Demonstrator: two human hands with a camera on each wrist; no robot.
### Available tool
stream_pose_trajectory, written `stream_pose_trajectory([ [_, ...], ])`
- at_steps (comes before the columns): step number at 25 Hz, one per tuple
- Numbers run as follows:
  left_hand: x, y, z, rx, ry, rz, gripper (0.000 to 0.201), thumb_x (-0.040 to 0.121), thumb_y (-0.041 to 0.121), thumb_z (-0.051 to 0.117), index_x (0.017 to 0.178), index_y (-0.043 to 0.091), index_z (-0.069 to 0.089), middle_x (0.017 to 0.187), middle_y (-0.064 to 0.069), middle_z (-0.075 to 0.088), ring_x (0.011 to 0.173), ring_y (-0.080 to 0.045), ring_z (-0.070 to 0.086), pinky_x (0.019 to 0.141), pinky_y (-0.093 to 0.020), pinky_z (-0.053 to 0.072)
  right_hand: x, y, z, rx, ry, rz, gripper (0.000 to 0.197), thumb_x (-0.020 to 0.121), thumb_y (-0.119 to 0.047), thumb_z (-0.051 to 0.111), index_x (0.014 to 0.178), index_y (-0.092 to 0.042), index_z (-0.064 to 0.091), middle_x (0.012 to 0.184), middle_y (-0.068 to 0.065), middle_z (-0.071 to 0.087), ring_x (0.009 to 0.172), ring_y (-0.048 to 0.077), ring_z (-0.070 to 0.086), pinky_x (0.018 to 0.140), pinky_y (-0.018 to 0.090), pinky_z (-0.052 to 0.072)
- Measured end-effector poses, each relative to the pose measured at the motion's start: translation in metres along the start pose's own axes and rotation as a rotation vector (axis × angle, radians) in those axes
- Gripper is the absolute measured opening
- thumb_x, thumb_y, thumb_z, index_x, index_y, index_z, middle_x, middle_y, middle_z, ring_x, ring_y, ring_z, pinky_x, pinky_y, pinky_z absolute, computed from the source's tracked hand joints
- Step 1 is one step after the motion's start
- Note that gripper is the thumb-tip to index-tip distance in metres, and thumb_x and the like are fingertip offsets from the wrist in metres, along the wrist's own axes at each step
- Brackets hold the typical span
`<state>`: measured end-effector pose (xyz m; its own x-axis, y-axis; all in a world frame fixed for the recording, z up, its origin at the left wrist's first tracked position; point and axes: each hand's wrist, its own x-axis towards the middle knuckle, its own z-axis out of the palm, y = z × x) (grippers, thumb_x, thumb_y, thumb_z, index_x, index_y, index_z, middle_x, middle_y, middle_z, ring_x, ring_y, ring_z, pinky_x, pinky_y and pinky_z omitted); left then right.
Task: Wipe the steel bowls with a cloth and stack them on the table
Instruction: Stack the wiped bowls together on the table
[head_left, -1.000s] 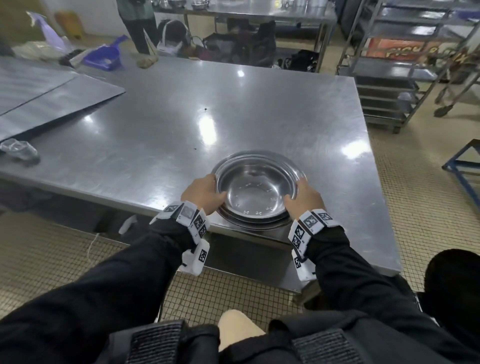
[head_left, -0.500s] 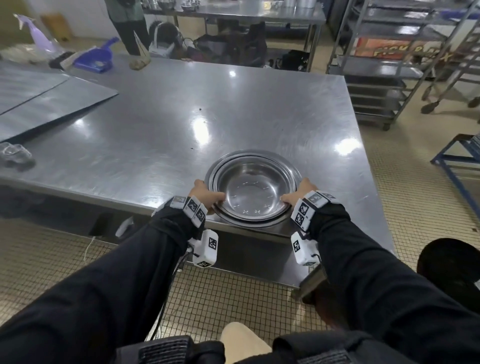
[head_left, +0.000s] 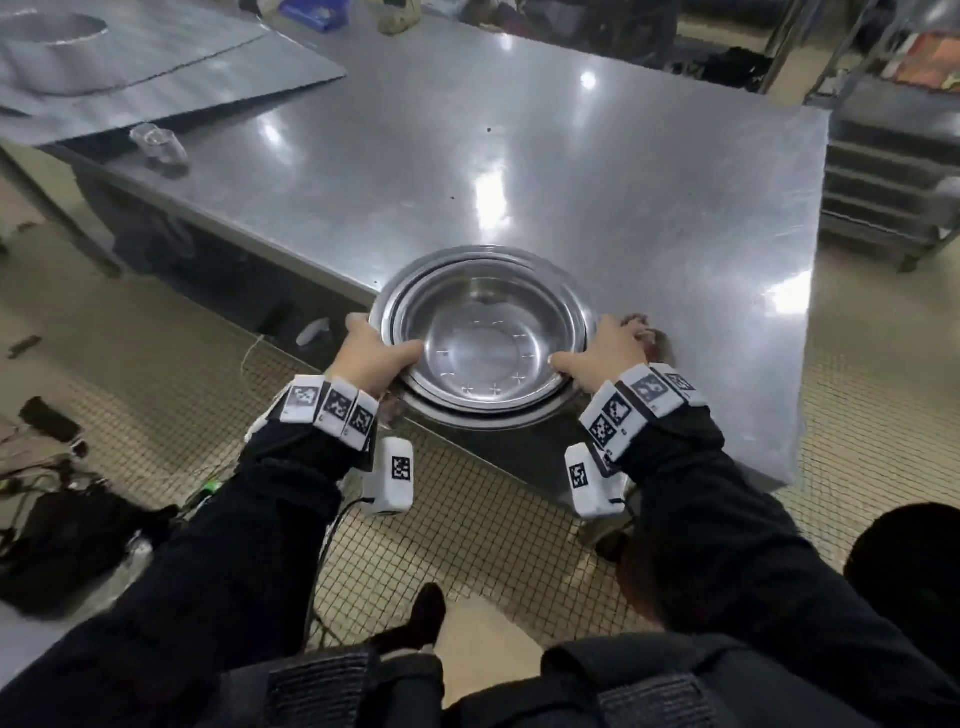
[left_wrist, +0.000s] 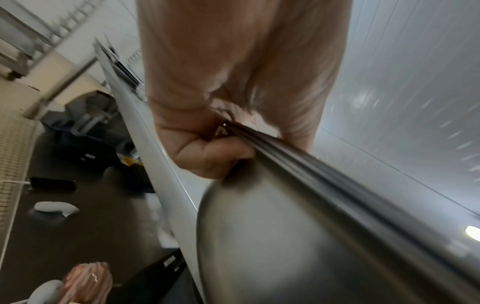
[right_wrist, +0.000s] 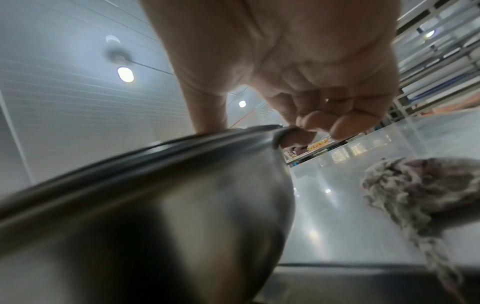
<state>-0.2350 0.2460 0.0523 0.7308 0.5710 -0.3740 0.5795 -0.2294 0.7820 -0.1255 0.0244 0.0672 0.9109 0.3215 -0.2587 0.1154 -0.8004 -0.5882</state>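
Observation:
A stack of nested steel bowls (head_left: 483, 332) sits at the near edge of the steel table (head_left: 623, 182), its near side hanging over the edge. My left hand (head_left: 382, 345) grips the stack's left rim, thumb on top and fingers underneath. In the left wrist view the left hand (left_wrist: 207, 156) curls round the rims of the bowls (left_wrist: 285, 236). My right hand (head_left: 597, 348) grips the right rim the same way. The right wrist view shows the right hand (right_wrist: 298, 119) on the bowls (right_wrist: 155, 205). A frayed grey-pink cloth (right_wrist: 415, 185) lies on the table just right of them, mostly hidden in the head view.
A clear plastic cup (head_left: 156, 143) stands near the table's left edge, beside flat metal sheets (head_left: 156, 67). A steel shelf rack (head_left: 893, 156) stands at the right. On the tiled floor a black bag (head_left: 62, 540) lies at the left.
Both hands have kept their grip and drawn the stack toward me, so it now overhangs the table edge. The head view has swung left and closer.

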Motion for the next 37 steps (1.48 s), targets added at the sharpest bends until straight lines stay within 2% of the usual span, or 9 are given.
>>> stream_pose_trajectory([
  [2,-0.023,-0.019,-0.007,-0.028,0.023,-0.026,0.068,0.088,0.021,0.065,0.136,0.002,0.021,0.098,-0.002,0.052,0.076,-0.007,0.052,0.057,-0.017,0.041,-0.019,0.004,0.011,0.065,-0.077,0.004,0.032,0.08,-0.025,0.072,0.096,-0.016,0.045,0.078,-0.006,0.051,0.072,0.013,0.055,0.062,0.022,0.042],
  [6,-0.052,-0.06,-0.01,0.003,0.024,-0.113,0.073,0.084,0.025,0.068,0.135,0.003,0.02,0.11,-0.01,0.054,0.096,-0.022,0.06,0.086,-0.04,0.053,-0.042,0.033,0.048,0.101,-0.15,0.074,0.042,0.075,-0.029,0.074,0.104,-0.004,0.056,0.091,0.004,0.063,0.083,0.02,0.062,0.057,0.025,0.043],
  [15,-0.045,-0.145,0.044,0.131,-0.167,-0.257,0.084,0.085,0.025,0.066,0.141,-0.001,0.009,0.092,-0.013,0.059,0.065,-0.015,0.057,0.046,-0.023,0.043,-0.062,0.117,0.124,0.081,-0.223,0.311,0.057,0.076,-0.032,0.071,0.12,-0.004,0.049,0.104,0.007,0.06,0.089,0.022,0.058,0.066,0.027,0.041],
  [19,0.001,-0.197,0.102,0.181,-0.203,-0.239,0.09,0.083,0.025,0.069,0.142,-0.003,0.007,0.087,-0.01,0.056,0.066,-0.017,0.058,0.048,-0.026,0.047,-0.041,0.178,0.175,0.114,-0.175,0.385,0.06,0.076,-0.028,0.072,0.126,-0.007,0.047,0.115,0.009,0.061,0.101,0.026,0.06,0.075,0.026,0.043],
  [22,0.053,-0.241,0.156,0.157,-0.202,-0.251,0.091,0.078,0.028,0.075,0.14,-0.002,0.017,0.109,-0.015,0.058,0.096,-0.031,0.064,0.082,-0.044,0.057,-0.003,0.227,0.224,0.217,-0.132,0.433,0.066,0.078,-0.023,0.073,0.135,-0.009,0.042,0.126,0.008,0.056,0.115,0.028,0.055,0.089,0.026,0.041],
  [24,0.086,-0.268,0.196,0.14,-0.163,-0.229,0.082,0.079,0.027,0.076,0.134,-0.004,0.024,0.118,-0.02,0.056,0.105,-0.035,0.06,0.091,-0.046,0.053,0.03,0.26,0.258,0.238,-0.106,0.426,0.07,0.075,-0.031,0.076,0.133,-0.008,0.045,0.128,0.008,0.056,0.118,0.028,0.054,0.099,0.032,0.043],
  [28,0.156,-0.325,0.296,0.15,-0.146,-0.105,0.075,0.078,0.028,0.077,0.131,-0.007,0.037,0.122,-0.022,0.058,0.109,-0.035,0.058,0.086,-0.034,0.048,0.102,0.352,0.332,0.192,-0.039,0.374,0.088,0.06,-0.049,0.076,0.135,-0.021,0.041,0.126,0.005,0.058,0.115,0.028,0.056,0.098,0.04,0.046],
  [33,0.252,-0.377,0.384,0.227,-0.189,0.024,0.093,0.076,0.04,0.078,0.136,-0.006,0.023,0.129,-0.016,0.05,0.117,-0.035,0.052,0.099,-0.042,0.043,0.166,0.427,0.388,0.117,0.082,0.34,0.082,0.08,-0.034,0.069,0.147,-0.032,0.021,0.127,0.018,0.054,0.112,0.034,0.055,0.096,0.047,0.046],
  [37,0.292,-0.401,0.433,0.234,-0.193,0.099,0.079,0.083,0.031,0.072,0.131,-0.008,0.024,0.11,-0.012,0.048,0.107,-0.033,0.053,0.082,-0.032,0.038,0.21,0.478,0.422,0.143,0.12,0.349,0.083,0.08,-0.041,0.069,0.145,-0.039,0.017,0.129,0.018,0.05,0.099,0.03,0.062,0.087,0.046,0.053],
])
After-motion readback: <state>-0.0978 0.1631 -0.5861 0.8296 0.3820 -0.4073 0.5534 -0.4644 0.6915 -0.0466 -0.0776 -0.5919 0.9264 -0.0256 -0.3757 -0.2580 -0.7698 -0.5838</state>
